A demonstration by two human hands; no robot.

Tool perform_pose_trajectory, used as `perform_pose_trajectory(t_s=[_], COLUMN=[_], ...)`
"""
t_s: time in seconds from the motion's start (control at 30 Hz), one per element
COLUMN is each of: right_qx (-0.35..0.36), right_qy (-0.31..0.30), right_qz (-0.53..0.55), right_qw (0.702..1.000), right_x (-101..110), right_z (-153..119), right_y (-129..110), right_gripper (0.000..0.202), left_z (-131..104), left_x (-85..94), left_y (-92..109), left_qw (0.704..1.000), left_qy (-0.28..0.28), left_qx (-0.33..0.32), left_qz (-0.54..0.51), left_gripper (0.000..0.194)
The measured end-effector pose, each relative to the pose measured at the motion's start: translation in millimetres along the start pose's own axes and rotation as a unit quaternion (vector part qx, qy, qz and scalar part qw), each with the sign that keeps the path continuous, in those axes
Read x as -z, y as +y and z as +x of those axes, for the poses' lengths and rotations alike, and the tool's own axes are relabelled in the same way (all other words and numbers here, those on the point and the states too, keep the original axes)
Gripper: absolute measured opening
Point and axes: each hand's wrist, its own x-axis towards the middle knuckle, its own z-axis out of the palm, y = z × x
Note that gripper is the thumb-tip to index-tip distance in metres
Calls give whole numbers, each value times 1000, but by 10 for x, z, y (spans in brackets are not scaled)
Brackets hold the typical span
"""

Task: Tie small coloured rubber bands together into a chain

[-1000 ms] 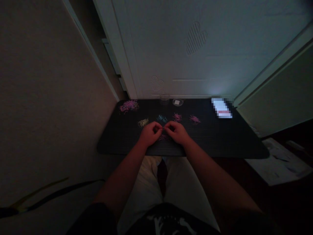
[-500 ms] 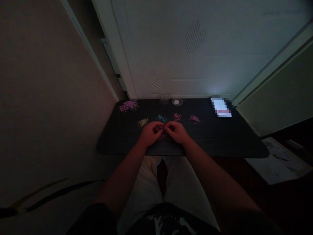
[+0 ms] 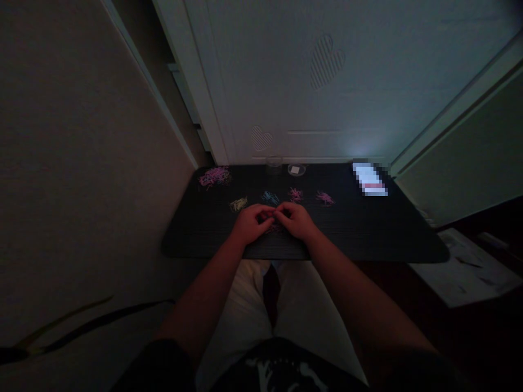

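Observation:
My left hand (image 3: 251, 223) and my right hand (image 3: 297, 220) meet over the front middle of the dark table (image 3: 368, 234). The fingertips of both are pinched close together; whatever they hold is too small and dim to name. Partly hidden below them lies a small pinkish pile (image 3: 273, 228) of thin pieces. Just beyond my fingers is a blue pile (image 3: 269, 197) of thin, rubber-band-like pieces. A pale yellow pile (image 3: 239, 204) lies to its left, a pink pile (image 3: 295, 195) and a purple-pink pile (image 3: 325, 197) to its right.
A larger mixed pile (image 3: 214, 177) lies at the back left corner. A clear round container (image 3: 274, 165) and a lid with a white label (image 3: 296, 170) stand at the back edge. A lit phone (image 3: 370, 179) lies back right. Behind rises a white door (image 3: 265, 71).
Both hands stay in nearly the same place, with only slight finger movement where the fingertips meet. The piles have not visibly moved.

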Motion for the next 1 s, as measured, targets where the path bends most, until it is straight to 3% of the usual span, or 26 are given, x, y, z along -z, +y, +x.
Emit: perform_pose_trajectory(t_s=[0.43,1.0], right_qx=[-14,-10], right_qy=[16,33], right_qz=[77,35], right_qw=[997,999], right_x=[-10,4], right_z=[4,12], right_y=[9,5], right_gripper=[11,9], left_z=[12,13], left_x=[9,-20], left_y=[19,-1], left_qw=[1000,997], left_qy=[19,43], left_qx=[10,48], left_qz=[17,36], left_gripper=[18,16])
